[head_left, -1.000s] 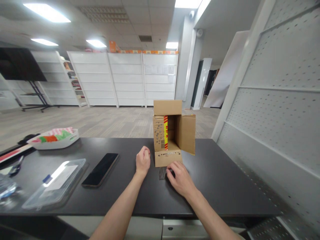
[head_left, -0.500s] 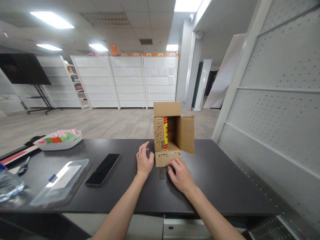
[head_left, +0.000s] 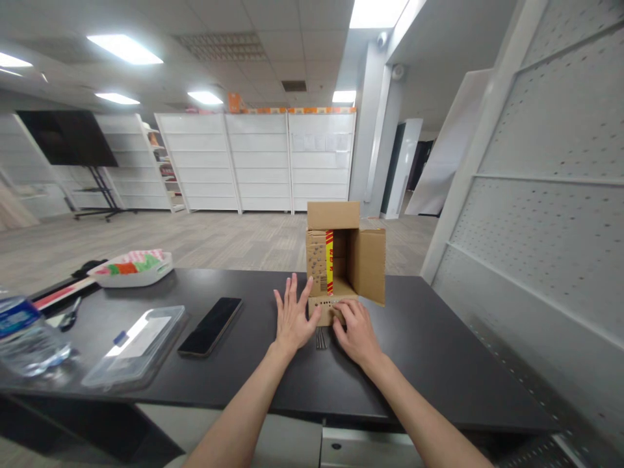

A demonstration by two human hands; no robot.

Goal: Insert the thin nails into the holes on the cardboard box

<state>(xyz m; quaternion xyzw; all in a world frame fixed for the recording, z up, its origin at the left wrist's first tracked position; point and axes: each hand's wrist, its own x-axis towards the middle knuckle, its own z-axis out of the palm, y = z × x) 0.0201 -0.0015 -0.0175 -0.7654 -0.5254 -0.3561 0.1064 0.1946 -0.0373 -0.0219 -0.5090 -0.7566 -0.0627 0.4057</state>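
An opened cardboard box point(head_left: 348, 260) stands on the dark table with its mouth facing me and its flaps spread. Its lower front flap point(head_left: 316, 318) has a row of dark holes, and its left flap carries dark spots and yellow-red tape. My left hand point(head_left: 295, 318) is open with fingers spread, its thumb over the left part of the lower flap. At that flap's right part, my right hand point(head_left: 358, 328) has its fingers curled down; whatever lies under the fingertips is hidden. Several thin metal screws or nails point(head_left: 320, 338) lie between the hands, just below the flap.
Left on the table are a black phone point(head_left: 210, 326), a clear plastic case point(head_left: 136, 348), a water bottle point(head_left: 32, 338) and a white basket with coloured cloth point(head_left: 131, 278). A perforated white panel point(head_left: 546, 214) rises along the right side.
My left hand has spread its fingers and moved right, over the flap's edge. My right hand has shifted slightly up onto the lower flap. The view has turned a little left.
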